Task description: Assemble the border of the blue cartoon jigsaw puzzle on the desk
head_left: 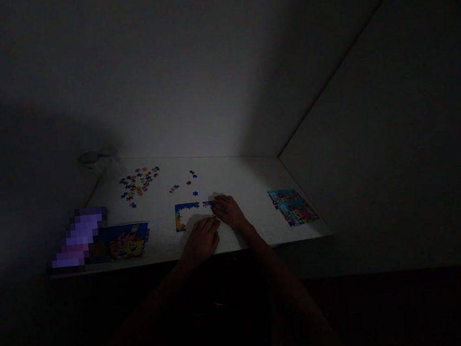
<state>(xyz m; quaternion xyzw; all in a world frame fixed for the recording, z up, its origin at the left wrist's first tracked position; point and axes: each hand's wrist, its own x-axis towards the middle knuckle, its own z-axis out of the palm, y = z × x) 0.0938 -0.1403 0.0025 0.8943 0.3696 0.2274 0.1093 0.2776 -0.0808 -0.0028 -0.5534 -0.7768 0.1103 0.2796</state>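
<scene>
A partly joined jigsaw border (pixel 186 205) lies on the white table, blue along its top and yellow on the left, with bare tabletop inside it. My right hand (pixel 228 210) is at its upper right corner, fingers bent down onto the puzzle pieces (pixel 206 203) there. Lower down, my left hand (pixel 201 240) reaches across the border's bottom side, its fingers curled close to my right fingertips. Both sets of fingertips meet around the right edge, where a bit of yellow shows. What lies under the left fingertips is hidden.
Loose jigsaw pieces (pixel 138 183) are scattered at the back left, with several more (pixel 195 193) above the border. A cartoon picture (pixel 129 240) and a pixelated bright screen (pixel 77 236) are at left. A turquoise puzzle (pixel 293 207) lies right. Walls bound the table (pixel 239 177); light is dim.
</scene>
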